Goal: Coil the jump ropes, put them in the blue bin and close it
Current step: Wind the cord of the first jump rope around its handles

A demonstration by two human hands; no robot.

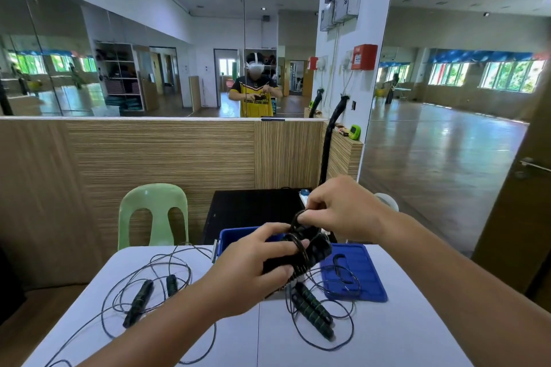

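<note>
Jump rope (pixel 319 250) number one is up off the table, held between both hands. The left hand (pixel 253 262) has its fingers curled round the pair of black, ridged handles, thumb underneath. The right hand (pixel 343 211), just above it, pinches a small bundle of thin black cord loops between thumb and fingertips. That jump rope's cord looks smooth and wiry, wound in tight rings over the handles.

Directly behind the left hand stands the blue bin (pixel 235 237), hard plastic, open-topped. Its lid (pixel 363 271), a ribbed blue rectangle with rounded corners, lies flat below the right hand, with a loop of cord resting on it.

A second rope (pixel 313 310) lies uncoiled under the hands, its handles black with green bands, side by side. A third rope (pixel 138 302) sprawls out beyond the left forearm, handles black and apart, cord in loose tangles.

All this sits on a smooth white table (pixel 402 337). Past the hands are a pale green plastic chair (pixel 153 208) and a striped wood-grain panel (pixel 149 152), with a wall mirror (pixel 149 53) above it. A red box (pixel 363 56) on the white pillar carries lettering too small to read. The floor is glossy wood.
</note>
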